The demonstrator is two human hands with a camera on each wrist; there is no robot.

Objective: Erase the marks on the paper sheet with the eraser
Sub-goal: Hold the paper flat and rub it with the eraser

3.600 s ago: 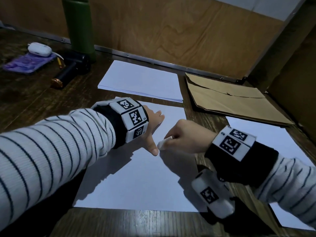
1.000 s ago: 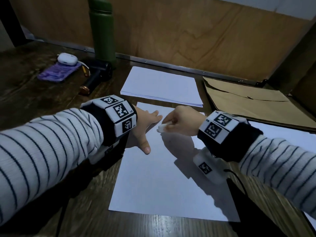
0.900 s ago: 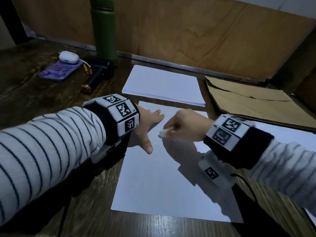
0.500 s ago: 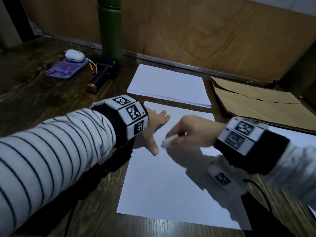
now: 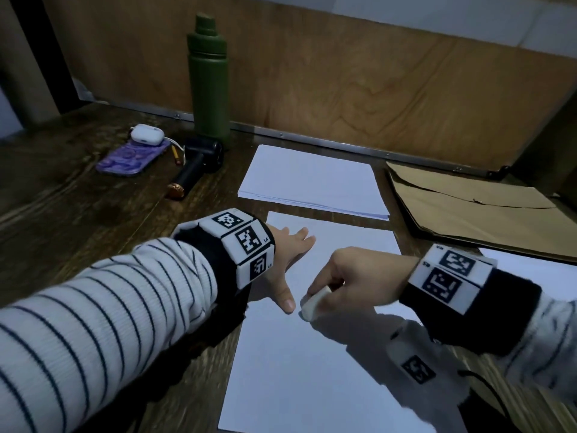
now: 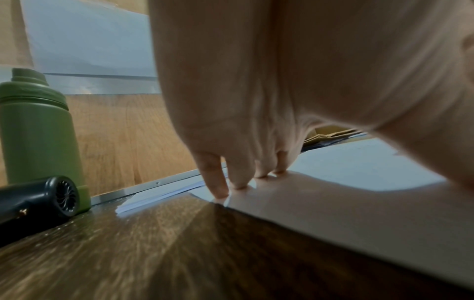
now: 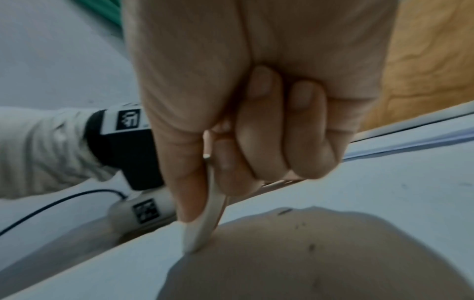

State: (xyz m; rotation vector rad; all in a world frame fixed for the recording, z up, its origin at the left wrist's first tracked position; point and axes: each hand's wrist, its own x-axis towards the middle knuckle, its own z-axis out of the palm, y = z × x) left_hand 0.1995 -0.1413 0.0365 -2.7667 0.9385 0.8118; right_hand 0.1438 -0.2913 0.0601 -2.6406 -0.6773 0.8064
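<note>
Pinching eraser (image 5: 313, 304) in right hand (image 5: 352, 278), now dragged nearer my left thumb; left hand (image 5: 288, 257) flat on paper sheet (image 5: 299, 370). Marks probably nearly gone.

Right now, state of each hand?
Left hand: open, fingers flat, pressing the paper sheet.
Right hand: closed, pinching the eraser against the sheet.

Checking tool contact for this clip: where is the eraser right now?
In the head view the eraser is pinched in the right hand, its tip down on the paper sheet at mid-frame, just right of the left hand's thumb.
</note>
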